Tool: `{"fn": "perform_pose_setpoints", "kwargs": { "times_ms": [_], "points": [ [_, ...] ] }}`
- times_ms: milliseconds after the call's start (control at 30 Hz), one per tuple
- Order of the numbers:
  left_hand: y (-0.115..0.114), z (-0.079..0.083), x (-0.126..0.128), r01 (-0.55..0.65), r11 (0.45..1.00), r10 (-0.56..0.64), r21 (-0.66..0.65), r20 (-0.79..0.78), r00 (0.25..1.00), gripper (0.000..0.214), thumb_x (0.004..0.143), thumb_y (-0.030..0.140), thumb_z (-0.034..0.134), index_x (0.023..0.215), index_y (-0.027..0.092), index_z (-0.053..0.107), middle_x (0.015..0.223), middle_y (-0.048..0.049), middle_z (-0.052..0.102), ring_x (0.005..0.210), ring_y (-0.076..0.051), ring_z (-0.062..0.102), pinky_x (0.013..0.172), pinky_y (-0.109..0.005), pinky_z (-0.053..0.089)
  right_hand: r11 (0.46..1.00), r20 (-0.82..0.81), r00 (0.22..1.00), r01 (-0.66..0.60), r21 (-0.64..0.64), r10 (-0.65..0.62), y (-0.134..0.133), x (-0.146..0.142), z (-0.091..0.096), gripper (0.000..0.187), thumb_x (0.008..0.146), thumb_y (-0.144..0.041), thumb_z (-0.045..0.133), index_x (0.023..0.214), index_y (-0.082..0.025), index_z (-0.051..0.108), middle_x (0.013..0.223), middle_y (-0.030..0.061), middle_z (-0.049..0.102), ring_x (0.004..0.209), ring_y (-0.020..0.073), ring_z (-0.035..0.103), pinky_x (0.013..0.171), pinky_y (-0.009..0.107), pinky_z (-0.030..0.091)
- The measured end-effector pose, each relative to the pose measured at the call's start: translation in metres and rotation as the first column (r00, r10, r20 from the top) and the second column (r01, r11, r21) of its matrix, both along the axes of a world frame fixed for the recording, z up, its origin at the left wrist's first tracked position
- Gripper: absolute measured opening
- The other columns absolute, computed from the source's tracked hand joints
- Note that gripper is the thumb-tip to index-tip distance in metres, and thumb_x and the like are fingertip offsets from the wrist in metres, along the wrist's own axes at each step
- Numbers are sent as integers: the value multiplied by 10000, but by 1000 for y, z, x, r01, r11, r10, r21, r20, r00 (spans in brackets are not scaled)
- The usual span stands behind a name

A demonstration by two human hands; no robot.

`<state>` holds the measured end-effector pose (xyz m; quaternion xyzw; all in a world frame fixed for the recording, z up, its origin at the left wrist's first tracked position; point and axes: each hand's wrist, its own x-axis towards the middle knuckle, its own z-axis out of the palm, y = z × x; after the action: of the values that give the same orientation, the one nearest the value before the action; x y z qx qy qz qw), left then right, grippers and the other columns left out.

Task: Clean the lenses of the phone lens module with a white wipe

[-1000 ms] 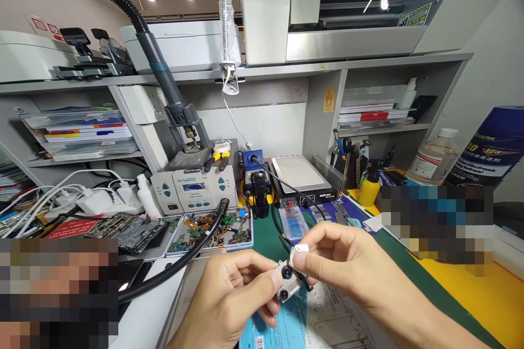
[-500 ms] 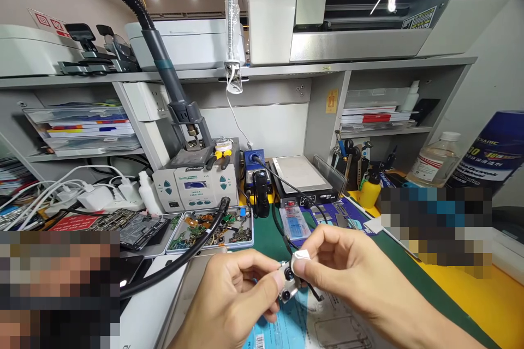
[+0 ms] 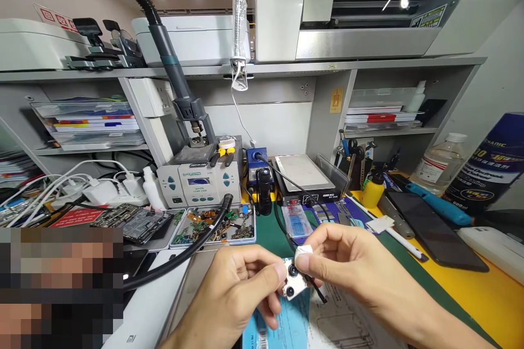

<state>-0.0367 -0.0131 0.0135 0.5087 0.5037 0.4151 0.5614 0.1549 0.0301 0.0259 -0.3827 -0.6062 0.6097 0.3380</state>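
Note:
My left hand point(image 3: 233, 294) pinches a small silver phone camera module point(image 3: 293, 282) with two dark lenses, low in the middle of the view. My right hand point(image 3: 347, 264) meets it from the right, thumb and forefinger closed on a small white wipe point(image 3: 303, 251) pressed against the top of the module. A thin black flex cable point(image 3: 318, 290) hangs from the module. Both hands hover above a blue-and-white printed sheet point(image 3: 295, 327) on the green mat point(image 3: 266, 229).
Behind the hands stand a tray of circuit parts point(image 3: 213, 226), a grey hot-air station point(image 3: 200, 180) with its black hose point(image 3: 180, 259), and a heating plate point(image 3: 303, 174). A black phone point(image 3: 429, 229), a yellow bottle point(image 3: 372, 191) and a clear solvent bottle point(image 3: 440, 163) are on the right.
The hands and module stay together, shifting slightly right and down in view; the module has tilted a little under the wipe. The camera has turned, bringing the black phone into sight.

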Motion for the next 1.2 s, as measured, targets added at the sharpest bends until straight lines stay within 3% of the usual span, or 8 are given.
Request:
{"fn": "perform_pose_setpoints", "kwargs": {
  "times_ms": [233,567,700,900,1200],
  "points": [
    [3,1,-1,76,991,-65,-106,102,993,319,811,439,644,801,122,677,588,-29,613,412,-115,541,376,-223,449,999,-20,1000,5,-50,-6,1,1,0,180,763,-275,786,763,-157,651,595,-28,667,571,111,528,570,230,387],
    [2,-1,-3,100,984,-71,-146,193,979,275,805,385,666,807,110,670,627,-27,594,425,-91,515,293,-158,429,993,-47,999,-5,-115,0,1,-2,2,187,746,-288,793,765,-155,662,607,-9,669,593,139,584,598,253,391],
    [1,6,0,89,982,-54,-167,207,977,239,837,337,637,776,106,640,720,-69,659,461,-88,562,289,-107,405,990,-70,998,-11,-138,1,-1,-1,2,174,749,-276,790,768,-151,671,619,-8,670,609,143,597,616,255,409],
    [0,7,1,63,977,-25,-205,185,982,254,853,342,623,797,97,659,533,-28,612,319,-51,465,277,-115,399,989,-70,998,-18,-148,8,-3,-2,4,161,759,-266,781,770,-149,672,630,7,688,620,147,597,627,257,421],
    [1,3,0,66,978,-20,-199,225,974,299,846,367,641,796,75,678,689,-84,661,463,-99,571,311,-132,438,993,-52,998,31,-110,-36,1,-3,1,175,759,-281,784,743,-147,674,603,-5,666,591,128,570,597,238,413]
  ]
}}
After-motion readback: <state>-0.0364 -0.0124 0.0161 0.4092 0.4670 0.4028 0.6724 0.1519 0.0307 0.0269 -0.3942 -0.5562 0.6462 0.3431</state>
